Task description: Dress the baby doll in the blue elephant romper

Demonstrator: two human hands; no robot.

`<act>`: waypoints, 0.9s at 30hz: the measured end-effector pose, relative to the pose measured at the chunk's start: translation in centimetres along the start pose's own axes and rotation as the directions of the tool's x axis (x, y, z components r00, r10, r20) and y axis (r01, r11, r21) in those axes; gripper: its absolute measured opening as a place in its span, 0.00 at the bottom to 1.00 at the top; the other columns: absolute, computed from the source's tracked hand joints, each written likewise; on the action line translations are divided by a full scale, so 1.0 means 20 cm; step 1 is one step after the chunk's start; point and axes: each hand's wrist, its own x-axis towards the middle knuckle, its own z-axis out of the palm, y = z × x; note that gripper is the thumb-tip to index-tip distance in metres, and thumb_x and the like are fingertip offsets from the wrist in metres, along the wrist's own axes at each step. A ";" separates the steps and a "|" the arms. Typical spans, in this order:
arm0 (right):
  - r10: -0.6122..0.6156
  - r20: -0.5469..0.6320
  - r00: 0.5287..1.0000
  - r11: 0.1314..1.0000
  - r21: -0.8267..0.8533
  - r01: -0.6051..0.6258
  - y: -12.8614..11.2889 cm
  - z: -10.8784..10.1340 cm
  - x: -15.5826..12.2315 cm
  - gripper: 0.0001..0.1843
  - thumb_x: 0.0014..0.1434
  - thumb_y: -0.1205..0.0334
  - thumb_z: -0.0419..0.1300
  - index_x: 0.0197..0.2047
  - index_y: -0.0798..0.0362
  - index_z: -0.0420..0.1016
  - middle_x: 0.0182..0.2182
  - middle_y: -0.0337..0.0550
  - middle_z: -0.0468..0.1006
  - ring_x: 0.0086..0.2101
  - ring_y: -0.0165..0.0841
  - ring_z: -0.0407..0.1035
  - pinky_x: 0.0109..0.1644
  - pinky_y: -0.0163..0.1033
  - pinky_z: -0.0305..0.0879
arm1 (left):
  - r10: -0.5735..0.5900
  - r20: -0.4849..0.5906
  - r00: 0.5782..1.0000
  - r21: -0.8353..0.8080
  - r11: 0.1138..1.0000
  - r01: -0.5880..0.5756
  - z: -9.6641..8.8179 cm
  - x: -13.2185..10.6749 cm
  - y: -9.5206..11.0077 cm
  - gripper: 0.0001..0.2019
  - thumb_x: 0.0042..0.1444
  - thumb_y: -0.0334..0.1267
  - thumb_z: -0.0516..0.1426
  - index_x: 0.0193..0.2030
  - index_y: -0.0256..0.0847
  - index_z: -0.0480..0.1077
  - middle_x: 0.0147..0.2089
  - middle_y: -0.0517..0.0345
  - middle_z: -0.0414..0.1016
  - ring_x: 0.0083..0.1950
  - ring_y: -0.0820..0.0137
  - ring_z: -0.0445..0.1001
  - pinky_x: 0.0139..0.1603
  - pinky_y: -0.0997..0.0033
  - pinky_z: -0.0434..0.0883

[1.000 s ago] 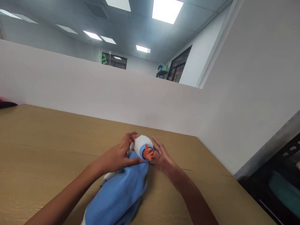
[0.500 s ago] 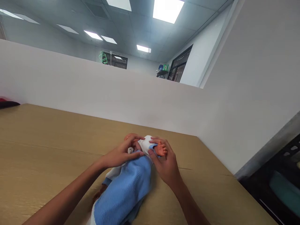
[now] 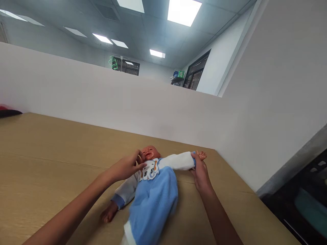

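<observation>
A baby doll [image 3: 150,153] lies on its back on the brown surface, head at the far end. It wears a blue and white fleece outfit [image 3: 153,200] with an animal-face patch [image 3: 150,170] on the chest. My right hand [image 3: 200,172] is closed around the blue cuff of the sleeve [image 3: 178,161], which is stretched out to the right; the doll's small hand [image 3: 201,155] pokes out past it. At the doll's cheek and chest is my left hand [image 3: 129,165], fingers curved and thumb apart, over the patch's edge. The other sleeve [image 3: 127,190] points down and left.
The brown cardboard-like surface [image 3: 63,146] meets a low white partition [image 3: 114,98] at the back. A white wall [image 3: 268,102] rises on the right, with dark shelving [image 3: 301,194] below it. A black and red item [image 3: 10,112] sits at the far left.
My right hand has moved right, drawing the doll's arm and sleeve out straight. The doll has turned from its side onto its back, showing its face and patch. My left hand has shifted slightly left.
</observation>
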 end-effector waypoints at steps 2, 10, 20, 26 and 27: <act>0.030 -0.025 0.999 1.000 0.000 -0.030 0.03 -0.02 0.04 0.26 0.46 0.44 0.67 0.44 0.51 0.75 0.38 0.44 0.82 0.44 0.45 0.78 0.38 0.40 0.77 | -0.010 0.082 0.997 0.010 1.000 0.009 0.00 -0.01 -0.02 0.12 0.63 0.48 0.63 0.46 0.47 0.70 0.39 0.56 0.85 0.40 0.57 0.81 0.37 0.66 0.67; 0.069 -0.065 0.996 0.998 0.002 -0.069 0.13 -0.07 0.14 0.26 0.47 0.42 0.67 0.43 0.51 0.77 0.37 0.44 0.83 0.42 0.43 0.79 0.35 0.38 0.75 | -0.076 0.225 0.971 0.128 0.991 0.047 0.06 -0.06 -0.05 0.25 0.36 0.27 0.65 0.42 0.48 0.66 0.33 0.60 0.82 0.37 0.54 0.79 0.35 0.67 0.64; 0.157 -0.067 0.985 0.986 -0.054 -0.160 0.31 -0.18 0.28 0.19 0.48 0.48 0.67 0.39 0.52 0.77 0.29 0.43 0.82 0.36 0.42 0.79 0.35 0.39 0.76 | -0.029 0.291 0.956 0.092 0.996 0.002 0.18 -0.03 -0.08 0.24 0.41 0.29 0.59 0.47 0.50 0.63 0.32 0.64 0.82 0.36 0.58 0.80 0.36 0.67 0.67; 0.192 -0.028 0.981 0.979 -0.061 -0.194 0.39 -0.22 0.33 0.19 0.48 0.47 0.67 0.38 0.52 0.78 0.31 0.42 0.82 0.34 0.40 0.77 0.32 0.37 0.73 | -0.084 0.277 0.957 0.189 0.982 0.031 0.16 -0.04 -0.09 0.30 0.37 0.29 0.68 0.48 0.50 0.66 0.33 0.63 0.83 0.38 0.53 0.82 0.35 0.66 0.69; 0.194 -0.025 0.981 0.979 -0.059 -0.196 0.40 -0.22 0.33 0.19 0.48 0.47 0.67 0.38 0.52 0.77 0.31 0.42 0.82 0.34 0.39 0.77 0.32 0.36 0.73 | -0.085 0.256 0.963 0.220 0.975 0.028 0.16 -0.04 -0.09 0.31 0.36 0.28 0.69 0.49 0.50 0.67 0.33 0.61 0.83 0.40 0.51 0.81 0.36 0.65 0.69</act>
